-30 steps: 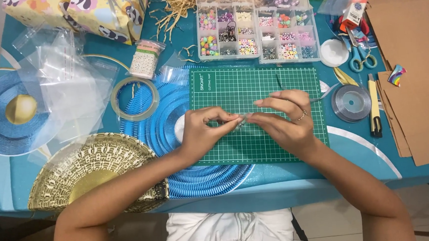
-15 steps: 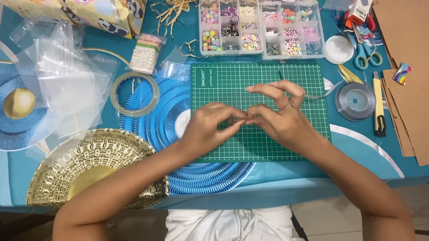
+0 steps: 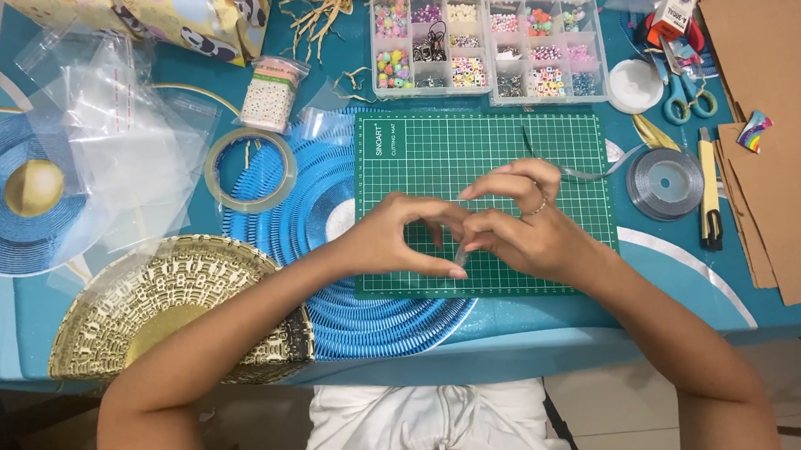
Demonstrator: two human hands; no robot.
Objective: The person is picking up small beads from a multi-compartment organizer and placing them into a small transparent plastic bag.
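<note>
Both hands have drawn together since a second ago: I see my left hand [image 3: 399,239] and right hand [image 3: 519,227] curled, pinching a small clear strip [image 3: 460,251] over the green cutting mat [image 3: 479,146].

Near my table's far edge sits a clear bead organiser [image 3: 487,48]; blue scissors [image 3: 687,96] and brown cardboard [image 3: 775,137] lie toward its right edge.

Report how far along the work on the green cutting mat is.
Done: supplies are laid out, with the bead organiser above the green cutting mat. In hand: the left hand and right hand meet over the mat, pinching something small and clear that is too fine to identify. Left: no finished piece shows; the scissors lie untouched.
</note>
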